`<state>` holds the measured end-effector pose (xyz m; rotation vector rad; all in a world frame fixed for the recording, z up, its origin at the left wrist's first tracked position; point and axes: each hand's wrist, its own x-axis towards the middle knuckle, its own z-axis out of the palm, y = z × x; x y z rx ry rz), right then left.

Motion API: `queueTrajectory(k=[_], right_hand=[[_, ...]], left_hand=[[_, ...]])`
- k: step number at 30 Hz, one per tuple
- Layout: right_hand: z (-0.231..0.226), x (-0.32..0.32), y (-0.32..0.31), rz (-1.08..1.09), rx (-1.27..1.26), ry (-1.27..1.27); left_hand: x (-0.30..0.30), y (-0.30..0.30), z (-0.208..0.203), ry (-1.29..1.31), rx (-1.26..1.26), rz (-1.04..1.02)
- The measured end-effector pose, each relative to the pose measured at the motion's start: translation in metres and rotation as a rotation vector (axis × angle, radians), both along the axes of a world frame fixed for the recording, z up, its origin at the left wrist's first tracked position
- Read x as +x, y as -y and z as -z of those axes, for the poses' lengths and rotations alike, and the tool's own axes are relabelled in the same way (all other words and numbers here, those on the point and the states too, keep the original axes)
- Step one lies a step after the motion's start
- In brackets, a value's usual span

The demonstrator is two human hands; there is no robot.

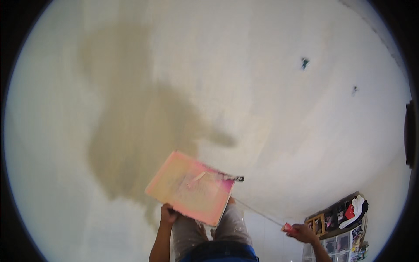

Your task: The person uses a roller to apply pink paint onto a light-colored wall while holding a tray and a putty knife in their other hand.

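My left hand [168, 214] grips the lower left edge of a square pink board [163, 185], its fingers partly hidden by the board. The board is tilted in front of my legs, with a cream smear of putty-like paste [196, 192] across its face. Along its right upper edge lies a narrow paste-covered tool [233, 177] with a dark end. My right hand [302, 232], out to the right, is closed round the red handle of a tool [286, 227]. From that handle a long thin line, a rod or a blade seen edge-on, reaches the board's right side.
A pale wall [262, 87] fills most of the view, with a large tan, shadow-like patch [139, 131] at left. Two small dark marks [304, 63] show at upper right. A shelf [312, 215] with clothes [355, 212] and clear plastic drawers [337, 245] stands at lower right.
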<state>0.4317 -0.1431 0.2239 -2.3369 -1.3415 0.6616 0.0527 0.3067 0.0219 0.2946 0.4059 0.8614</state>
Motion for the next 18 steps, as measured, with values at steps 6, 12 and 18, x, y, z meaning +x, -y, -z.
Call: queueTrajectory(k=[6,12,18], right_hand=[[-0.041,-0.038,-0.065,0.341,0.189,-0.280],[-0.089,0.010,-0.151,0.146,0.678,-0.474],[-0.197,0.001,-0.257,0.210,1.022,-0.279]], left_hand=[[0.008,0.023,-0.034,-0.051,-0.041,-0.075],[0.014,0.045,-0.029,0.162,-0.011,-0.013],[-0.001,0.087,-0.069,0.046,-0.114,-0.136]])
